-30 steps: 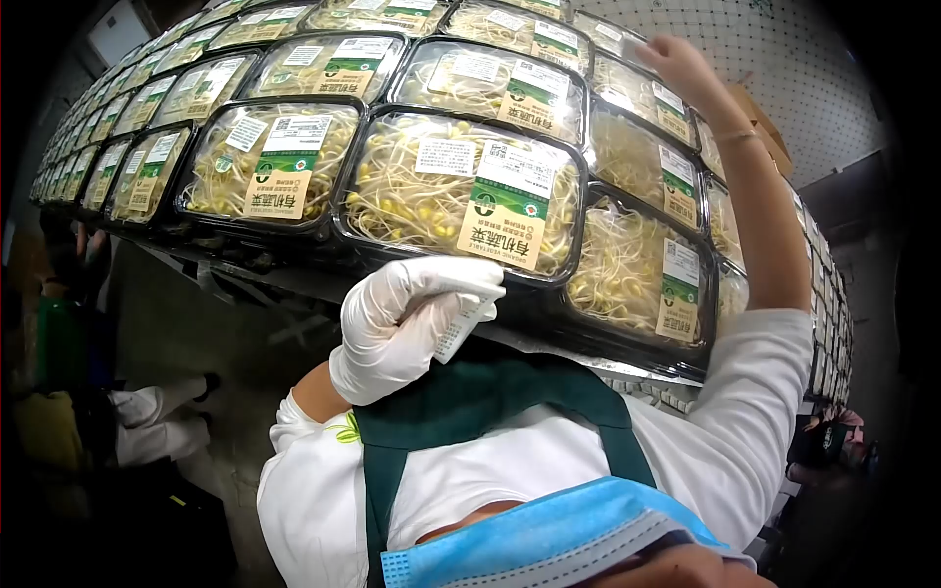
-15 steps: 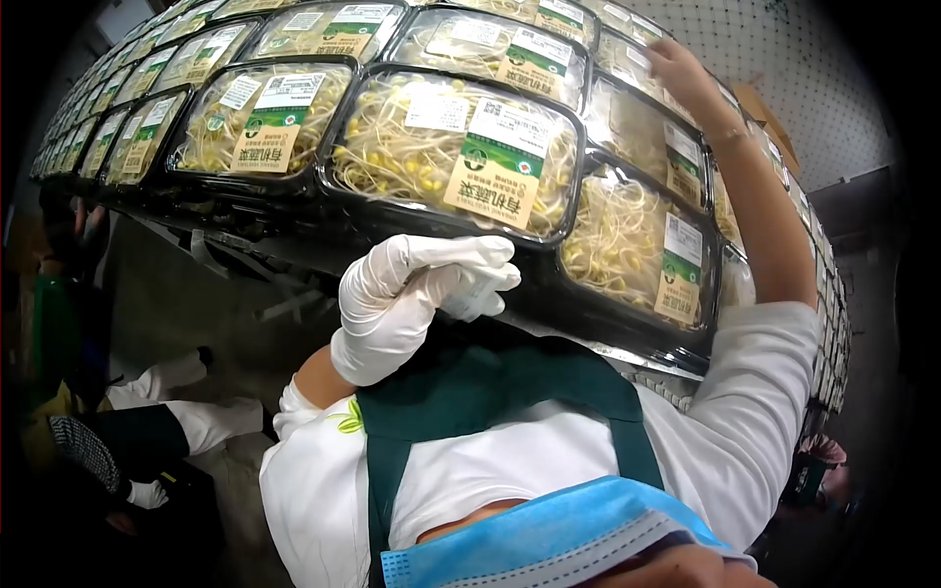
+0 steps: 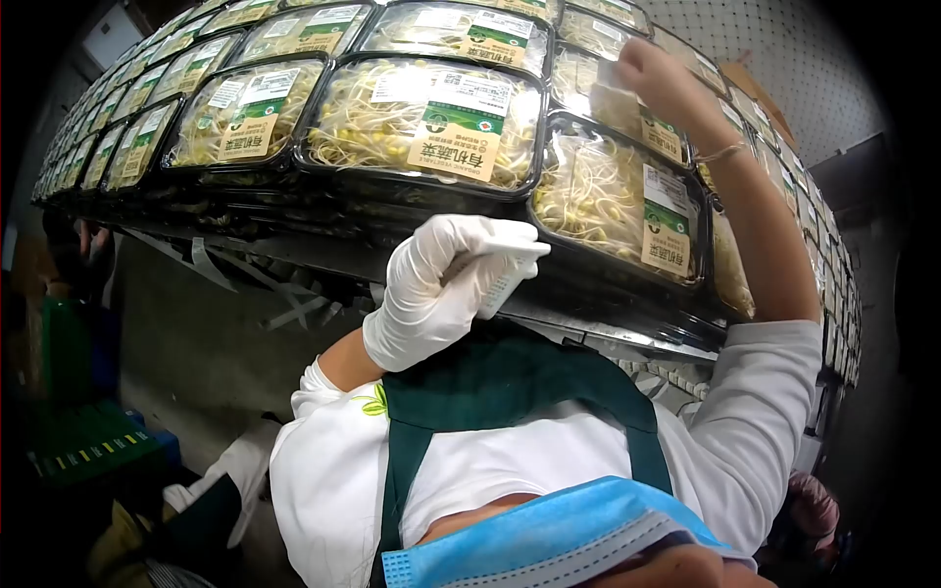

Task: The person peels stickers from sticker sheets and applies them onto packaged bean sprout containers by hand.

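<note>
My left hand (image 3: pixel 446 284), in a white glove, is closed around a small stack of white labels (image 3: pixel 505 284) in front of my apron. My bare right hand (image 3: pixel 655 80) reaches over the packs at the upper right, fingers pinched on a pale, blurred label (image 3: pixel 614 102). Beneath that label lies a clear-lidded pack of bean sprouts (image 3: pixel 576 78). Nearer to me sits another sprout pack (image 3: pixel 588 196) with a green and tan label. A large sprout pack (image 3: pixel 343 132) lies beyond my left hand and carries a second white label.
Rows of stacked sprout packs (image 3: pixel 230 113) stretch left and right along a metal table edge (image 3: pixel 627 338). A green crate (image 3: pixel 88 436) stands on the floor at the lower left, near another person's white-clad limb (image 3: pixel 235 470). A pink-clothed person (image 3: pixel 814 510) is at the lower right.
The packs have shifted left in view. My left hand has moved slightly right and up, still with the labels. My right hand has moved slightly left, and a pale label now shows at its fingers.
</note>
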Motion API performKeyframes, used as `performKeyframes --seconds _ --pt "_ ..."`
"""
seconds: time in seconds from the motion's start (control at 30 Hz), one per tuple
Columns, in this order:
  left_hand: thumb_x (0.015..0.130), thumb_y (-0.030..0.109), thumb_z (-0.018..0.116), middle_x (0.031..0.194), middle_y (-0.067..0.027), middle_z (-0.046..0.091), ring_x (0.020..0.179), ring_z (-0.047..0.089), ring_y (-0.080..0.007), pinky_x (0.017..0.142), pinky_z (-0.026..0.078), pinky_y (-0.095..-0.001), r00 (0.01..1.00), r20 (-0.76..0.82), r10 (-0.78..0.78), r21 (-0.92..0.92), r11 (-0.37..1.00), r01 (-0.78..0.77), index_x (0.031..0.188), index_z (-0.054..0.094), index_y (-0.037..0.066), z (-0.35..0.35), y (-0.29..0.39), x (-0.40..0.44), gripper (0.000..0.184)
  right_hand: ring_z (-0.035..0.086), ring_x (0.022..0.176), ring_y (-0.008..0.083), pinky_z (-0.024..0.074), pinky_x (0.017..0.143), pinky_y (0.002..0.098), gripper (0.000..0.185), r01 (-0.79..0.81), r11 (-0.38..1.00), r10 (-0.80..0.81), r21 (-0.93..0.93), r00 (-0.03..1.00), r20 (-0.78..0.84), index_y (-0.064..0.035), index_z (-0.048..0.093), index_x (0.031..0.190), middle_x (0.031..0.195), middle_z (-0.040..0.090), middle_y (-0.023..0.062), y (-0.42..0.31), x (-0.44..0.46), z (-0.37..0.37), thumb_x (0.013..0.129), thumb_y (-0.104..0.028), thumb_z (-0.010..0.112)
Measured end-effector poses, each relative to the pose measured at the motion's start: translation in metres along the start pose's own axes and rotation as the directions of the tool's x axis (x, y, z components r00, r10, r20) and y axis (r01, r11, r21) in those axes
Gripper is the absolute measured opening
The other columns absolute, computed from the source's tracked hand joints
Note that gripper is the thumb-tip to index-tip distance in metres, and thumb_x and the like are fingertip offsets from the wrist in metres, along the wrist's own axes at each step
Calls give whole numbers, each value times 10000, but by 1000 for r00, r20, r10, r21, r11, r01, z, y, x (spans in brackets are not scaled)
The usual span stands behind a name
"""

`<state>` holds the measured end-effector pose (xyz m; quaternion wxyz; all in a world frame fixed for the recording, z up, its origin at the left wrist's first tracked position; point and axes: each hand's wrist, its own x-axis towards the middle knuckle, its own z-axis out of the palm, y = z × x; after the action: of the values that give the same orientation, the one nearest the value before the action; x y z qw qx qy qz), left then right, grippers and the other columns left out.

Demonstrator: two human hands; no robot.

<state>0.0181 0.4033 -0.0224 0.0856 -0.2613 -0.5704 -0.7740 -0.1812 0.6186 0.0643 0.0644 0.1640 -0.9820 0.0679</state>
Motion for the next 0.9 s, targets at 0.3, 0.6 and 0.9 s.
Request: performKeyframes --seconds 0.3,0.6,0.9 --pt "824 -62 420 1074 -164 522 952 551 -232 772 494 -318 974 -52 -222 -228 952 205 1063 450 -20 -16 22 -25 245 570 765 289 444 676 347 276 10 991 -21 -132 996 -89 -13 511 936 821 597 155 33 -7 16 839 -253 416" --pt "764 12 584 835 -102 601 686 576 -106 591 485 -215 986 -92 -136 -223 968 113 903 538 12 -11 24 -49 147 499 615 177 387 566 253 152 691 560 -577 457 721 -383 -56 563 733 665 530 54 -141 -174 -4 631 20 646" --pt "809 -38 481 949 -119 588 868 563 -143 757 461 -250 984 146 -98 9 995 97 917 521 4 -7 8 -60 123 531 731 227 429 668 330 219 251 940 -290 -233 945 -151 -50 512 771 719 566 94 -63 -106 11 818 -263 490"
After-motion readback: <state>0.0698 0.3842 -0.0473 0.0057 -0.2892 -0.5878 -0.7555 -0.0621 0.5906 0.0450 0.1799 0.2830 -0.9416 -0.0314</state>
